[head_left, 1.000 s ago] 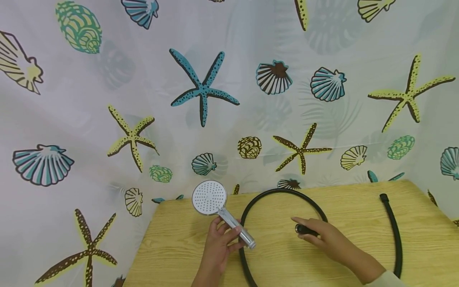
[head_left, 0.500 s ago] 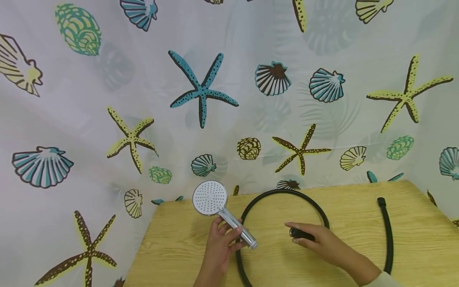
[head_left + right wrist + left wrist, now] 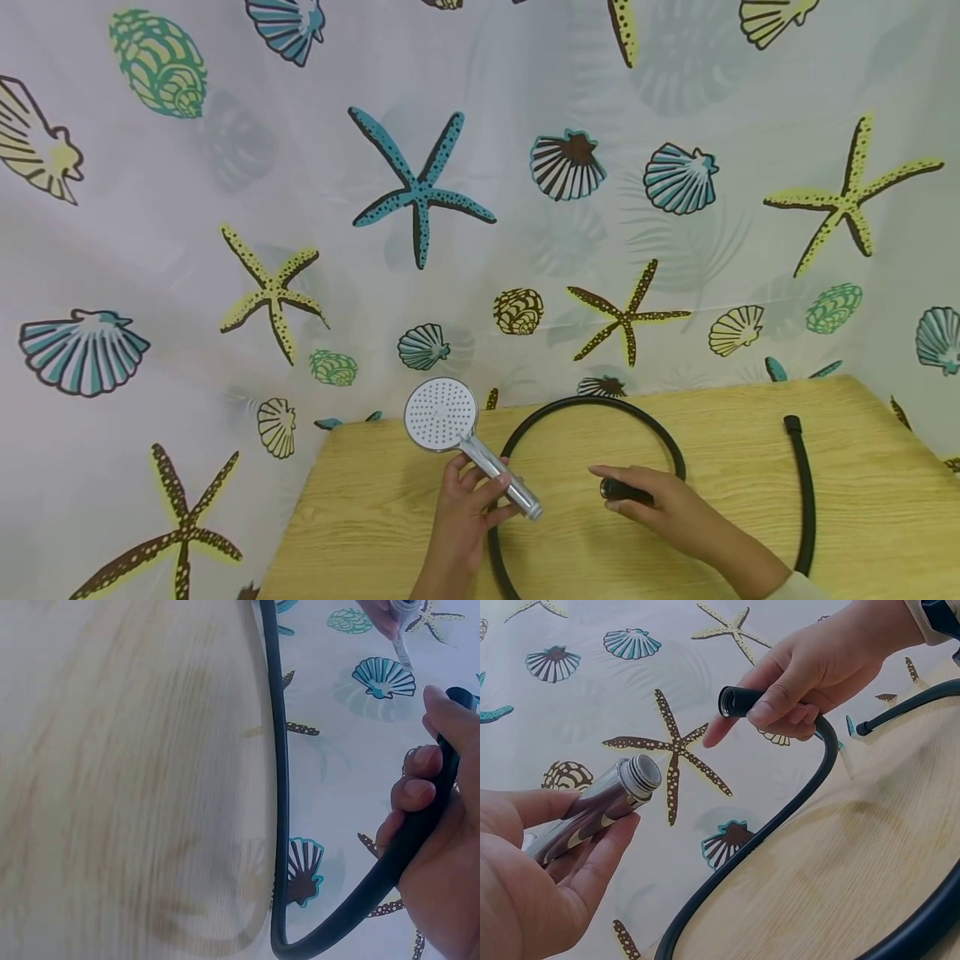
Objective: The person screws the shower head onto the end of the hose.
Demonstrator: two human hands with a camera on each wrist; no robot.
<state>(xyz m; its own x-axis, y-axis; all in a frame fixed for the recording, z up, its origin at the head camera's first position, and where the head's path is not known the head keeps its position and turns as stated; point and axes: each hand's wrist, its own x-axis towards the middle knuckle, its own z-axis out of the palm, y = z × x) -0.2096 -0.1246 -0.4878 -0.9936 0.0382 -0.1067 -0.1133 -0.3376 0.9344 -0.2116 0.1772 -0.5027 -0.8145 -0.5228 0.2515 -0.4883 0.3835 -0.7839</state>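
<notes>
My left hand (image 3: 459, 521) grips a chrome shower head (image 3: 441, 414) by its handle, the white perforated face turned toward the head camera. The bare threaded end (image 3: 641, 776) of the handle shows in the left wrist view, pointing toward my right hand (image 3: 667, 510). That hand holds the end of a black shower hose (image 3: 588, 400) between thumb and curled fingers, index finger stretched along it. The hose's open round connector (image 3: 735, 701) faces the threaded end, with a gap between the two. From my right hand the hose loops back and round to the left.
The hose's other end (image 3: 792, 425) lies at the right on the wooden table (image 3: 360, 483). Behind the table hangs a white curtain (image 3: 525, 50) printed with starfish and shells, which also runs down the left and right sides.
My right hand has moved left and slightly down with the hose connector, closer to the shower handle. The hose's far end has shifted left. My left hand has barely moved.
</notes>
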